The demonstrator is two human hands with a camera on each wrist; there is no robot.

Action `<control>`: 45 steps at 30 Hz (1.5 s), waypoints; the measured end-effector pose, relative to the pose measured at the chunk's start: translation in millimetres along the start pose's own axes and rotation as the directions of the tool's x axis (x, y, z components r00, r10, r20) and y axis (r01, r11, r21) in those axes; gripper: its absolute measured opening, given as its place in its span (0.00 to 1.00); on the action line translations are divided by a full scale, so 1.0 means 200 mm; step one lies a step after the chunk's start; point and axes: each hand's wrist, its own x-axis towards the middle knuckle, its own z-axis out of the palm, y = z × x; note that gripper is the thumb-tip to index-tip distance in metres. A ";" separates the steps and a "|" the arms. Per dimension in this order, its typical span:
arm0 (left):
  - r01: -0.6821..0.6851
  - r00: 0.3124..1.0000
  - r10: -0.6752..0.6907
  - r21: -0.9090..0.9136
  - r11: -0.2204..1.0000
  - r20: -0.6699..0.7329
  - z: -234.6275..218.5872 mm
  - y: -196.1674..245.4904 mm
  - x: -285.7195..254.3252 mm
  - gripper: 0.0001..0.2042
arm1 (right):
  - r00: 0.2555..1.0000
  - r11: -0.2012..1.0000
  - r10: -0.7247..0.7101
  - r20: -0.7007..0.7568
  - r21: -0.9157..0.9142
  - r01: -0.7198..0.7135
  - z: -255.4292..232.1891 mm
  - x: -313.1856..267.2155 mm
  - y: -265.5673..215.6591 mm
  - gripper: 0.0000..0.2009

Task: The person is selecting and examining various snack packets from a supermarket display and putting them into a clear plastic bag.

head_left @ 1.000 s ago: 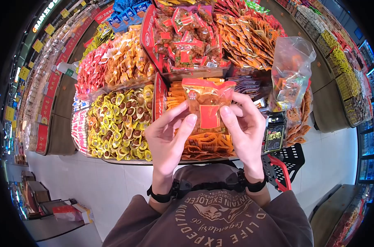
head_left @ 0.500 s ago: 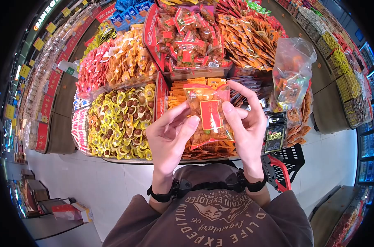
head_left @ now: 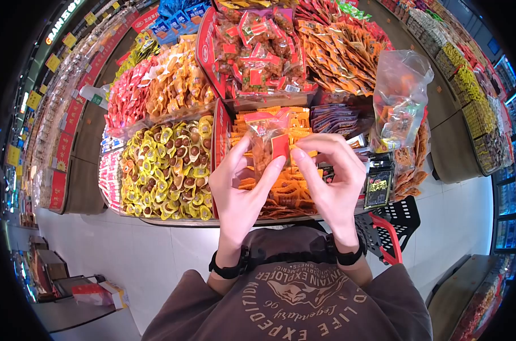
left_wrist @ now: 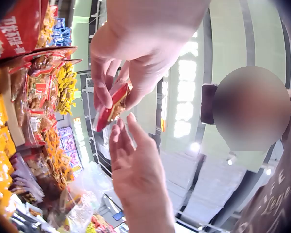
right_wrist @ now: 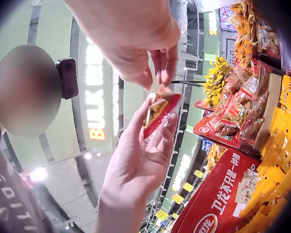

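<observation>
A clear snack packet (head_left: 262, 149) with a red label and red top edge is pinched between the thumb and fingers of my left hand (head_left: 235, 184). It is turned partly side-on in the head view. Brown pieces show through the plastic in the right wrist view, where the packet (right_wrist: 157, 110) slants across the left fingers. My right hand (head_left: 336, 181) is just right of it, fingers loosely bent, thumb and fingertips close to the packet's edge. In the left wrist view a gap shows between the right hand's (left_wrist: 138, 170) thumb and fingers. Below the packet lie orange packets (head_left: 292, 193).
Yellow-wrapped snacks (head_left: 167, 170) fill the bin at left. Similar red-labelled packets (head_left: 263, 51) are heaped behind a red divider (head_left: 207, 51). At right hangs a clear plastic bag (head_left: 403, 94) with packets inside. A black basket (head_left: 403, 224) with red handle stands low at right.
The packet has turned from facing me to side-on and shifted left with my left hand. My right hand's thumb and fingers have come off its front.
</observation>
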 end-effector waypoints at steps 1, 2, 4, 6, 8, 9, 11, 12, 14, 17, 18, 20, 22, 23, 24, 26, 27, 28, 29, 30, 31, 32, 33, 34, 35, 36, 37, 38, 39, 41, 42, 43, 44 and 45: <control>-0.055 0.996 0.065 0.162 0.985 -0.055 0.00 -0.04 0.00 0.28 | 0.992 0.990 -0.117 0.036 -0.077 0.120 -0.01 0.00 0.00 0.08; -0.167 0.978 0.195 0.279 0.946 -0.074 -0.01 -0.09 0.01 0.28 | 0.993 0.992 -0.099 0.066 -0.076 0.104 -0.01 0.00 -0.02 0.09; -0.208 0.971 0.236 0.356 0.911 -0.037 0.01 -0.06 0.03 0.28 | 0.993 0.993 -0.070 0.095 -0.093 0.079 0.01 -0.01 -0.02 0.12; -0.204 0.974 0.226 0.378 0.903 -0.014 0.04 -0.01 0.03 0.30 | 0.994 0.991 -0.053 0.093 -0.114 0.064 0.02 -0.03 -0.01 0.14; -0.277 0.958 0.281 0.407 0.871 0.051 0.03 -0.02 0.03 0.29 | 0.990 0.992 0.127 0.069 -0.017 -0.126 0.03 -0.05 -0.01 0.22; -0.355 0.934 0.338 0.430 0.830 0.118 0.03 -0.03 0.04 0.28 | 0.990 0.992 0.126 0.069 -0.016 -0.125 0.02 -0.05 -0.01 0.22; -0.366 0.930 0.337 0.471 0.803 0.149 0.03 0.00 0.03 0.25 | 0.970 0.968 0.237 0.048 0.071 -0.240 0.01 -0.05 0.00 0.28; -0.416 0.909 0.367 0.509 0.754 0.198 0.03 0.00 0.04 0.24 | 0.960 0.944 0.273 0.067 0.174 -0.280 0.00 -0.04 0.02 0.27; -0.452 0.890 0.398 0.540 0.710 0.223 0.03 0.01 0.03 0.22 | 0.950 0.927 0.304 0.075 0.206 -0.313 -0.01 -0.04 0.04 0.25; -0.448 0.890 0.424 0.485 0.751 0.167 0.00 -0.02 0.04 0.20 | 0.937 0.904 0.336 0.099 0.245 -0.350 -0.02 -0.04 0.05 0.20; -0.432 0.893 0.436 0.493 0.756 0.113 -0.01 -0.03 0.04 0.19 | 0.941 0.891 0.320 0.106 0.303 -0.338 -0.01 -0.04 0.06 0.20; -0.311 0.942 0.335 0.359 0.880 -0.004 0.00 -0.05 0.02 0.19 | 0.945 0.873 0.303 0.120 0.362 -0.326 -0.01 -0.03 0.05 0.20; -0.139 0.984 0.157 0.182 0.973 -0.089 -0.01 -0.04 0.02 0.18 | 0.911 0.846 0.369 0.184 0.340 -0.411 -0.02 -0.03 0.02 0.19; -0.141 0.983 0.159 0.183 0.973 -0.088 -0.02 -0.04 0.01 0.18 | 0.912 0.846 0.367 0.184 0.340 -0.410 -0.02 -0.03 0.03 0.19; -0.084 0.993 0.090 0.086 0.993 -0.071 -0.02 -0.05 0.01 0.18 | 0.916 0.841 0.351 0.195 0.364 -0.400 -0.02 -0.03 0.03 0.20; -0.025 0.999 0.024 -0.012 1.000 -0.045 -0.02 -0.05 0.01 0.18 | 0.921 0.836 0.332 0.203 0.388 -0.387 -0.01 -0.02 0.03 0.20; -0.031 0.999 0.031 -0.004 1.000 -0.030 -0.02 -0.04 0.02 0.18 | 0.922 0.843 0.329 0.202 0.376 -0.383 -0.01 -0.02 0.02 0.20; -0.036 0.999 0.036 0.004 0.999 -0.014 -0.02 -0.04 0.02 0.18 | 0.923 0.850 0.326 0.202 0.365 -0.380 -0.01 -0.02 0.02 0.20; -0.036 0.999 0.036 0.003 0.999 -0.012 -0.02 -0.04 0.02 0.18 | 0.924 0.851 0.326 0.199 0.364 -0.379 -0.01 -0.02 0.03 0.20; -0.043 0.999 0.044 0.010 0.999 -0.013 -0.02 -0.04 0.02 0.18 | 0.930 0.858 0.311 0.195 0.364 -0.363 -0.01 -0.03 0.05 0.21; -0.051 0.999 0.051 0.017 0.999 -0.013 -0.02 -0.05 0.02 0.18 | 0.936 0.864 0.296 0.190 0.364 -0.347 -0.01 -0.03 0.06 0.23; -0.050 0.999 0.050 0.015 0.999 -0.010 -0.01 -0.04 0.02 0.18 | 0.936 0.865 0.297 0.186 0.363 -0.347 -0.02 -0.03 0.06 0.23; -0.047 0.997 0.047 0.007 0.999 -0.058 0.00 -0.02 0.04 0.18 | 0.938 0.901 0.277 0.209 0.282 -0.329 -0.02 -0.03 0.06 0.26; -0.043 0.993 0.043 -0.002 0.999 -0.109 0.00 -0.01 0.05 0.18 | 0.937 0.930 0.260 0.235 0.199 -0.308 -0.03 -0.02 0.06 0.29; -0.042 0.993 0.042 -0.003 0.999 -0.110 0.00 -0.02 0.05 0.18 | 0.936 0.930 0.261 0.236 0.198 -0.309 -0.02 -0.02 0.05 0.29; -0.065 0.988 0.065 0.000 0.998 -0.142 0.00 -0.03 0.06 0.18 | 0.933 0.912 0.260 0.249 0.255 -0.322 -0.01 -0.02 0.03 0.32; -0.089 0.981 0.088 0.004 0.996 -0.173 -0.01 -0.03 0.07 0.18 | 0.930 0.890 0.258 0.261 0.311 -0.334 0.00 -0.02 0.02 0.35; -0.114 0.980 0.115 0.010 0.993 -0.165 -0.02 -0.02 0.07 0.19 | 0.944 0.911 0.224 0.243 0.293 -0.292 0.01 -0.02 0.03 0.38; -0.116 0.980 0.116 0.010 0.993 -0.163 -0.02 -0.02 0.07 0.19 | 0.944 0.911 0.223 0.241 0.293 -0.290 0.02 -0.01 0.04 0.38; -0.127 0.977 0.113 -0.068 0.990 -0.180 -0.03 -0.03 0.07 0.22 | 0.945 0.886 0.219 0.242 0.358 -0.296 0.03 -0.01 0.05 0.40; -0.122 0.977 0.107 -0.067 0.990 -0.183 -0.03 -0.04 0.06 0.22 | 0.943 0.884 0.223 0.246 0.356 -0.302 0.03 -0.01 0.04 0.40; -0.123 0.981 0.110 -0.074 0.990 -0.162 -0.03 -0.05 0.06 0.23 | 0.939 0.853 0.248 0.240 0.405 -0.329 0.03 -0.01 0.02 0.40; -0.126 0.984 0.114 -0.081 0.989 -0.140 -0.02 -0.05 0.06 0.24 | 0.934 0.819 0.271 0.235 0.453 -0.352 0.03 0.00 0.01 0.40; -0.124 0.984 0.112 -0.080 0.989 -0.141 -0.02 -0.05 0.05 0.24 | 0.933 0.818 0.273 0.237 0.453 -0.354 0.03 0.00 0.00 0.40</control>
